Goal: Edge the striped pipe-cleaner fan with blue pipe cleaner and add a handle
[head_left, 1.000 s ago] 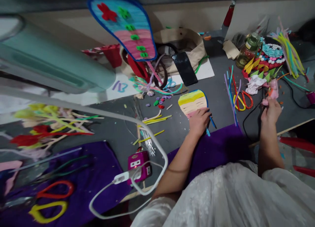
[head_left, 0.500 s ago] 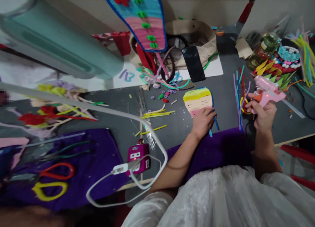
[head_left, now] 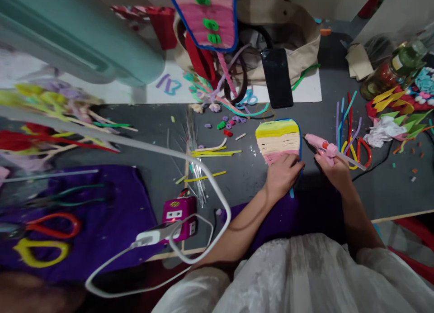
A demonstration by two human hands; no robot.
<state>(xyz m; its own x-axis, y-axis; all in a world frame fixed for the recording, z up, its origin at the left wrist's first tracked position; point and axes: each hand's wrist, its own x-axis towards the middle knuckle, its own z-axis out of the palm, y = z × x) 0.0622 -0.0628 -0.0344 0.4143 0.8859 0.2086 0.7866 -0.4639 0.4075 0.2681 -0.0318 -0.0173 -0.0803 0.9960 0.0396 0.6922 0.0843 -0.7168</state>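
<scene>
My right hand (head_left: 336, 172) is closed around the handle of a pink hot glue gun (head_left: 317, 141), with a clear glue stick poking out of its back. Its nozzle points left, close to the upper right edge of a striped pipe-cleaner panel (head_left: 278, 143) lying on the table. The panel has yellow, cream and pink rows, with a blue pipe cleaner (head_left: 300, 141) along its right edge. My left hand (head_left: 284, 173) covers the panel's lower end, its fingers bent and pinching at the blue edging. Hidden under this hand is the panel's bottom.
Loose pipe cleaners (head_left: 341, 118) and red-handled scissors (head_left: 364, 151) lie right of the glue gun. A black phone (head_left: 277, 78) leans on a beige bag (head_left: 301, 37). A white cable (head_left: 217, 191) arches over the magenta power strip (head_left: 178, 218). Pliers (head_left: 77, 196) rest on purple cloth (head_left: 118, 222).
My right hand has brought the glue gun left and turned its nozzle toward the panel's right edge. My left hand stays on the panel. The camera view has shifted slightly.
</scene>
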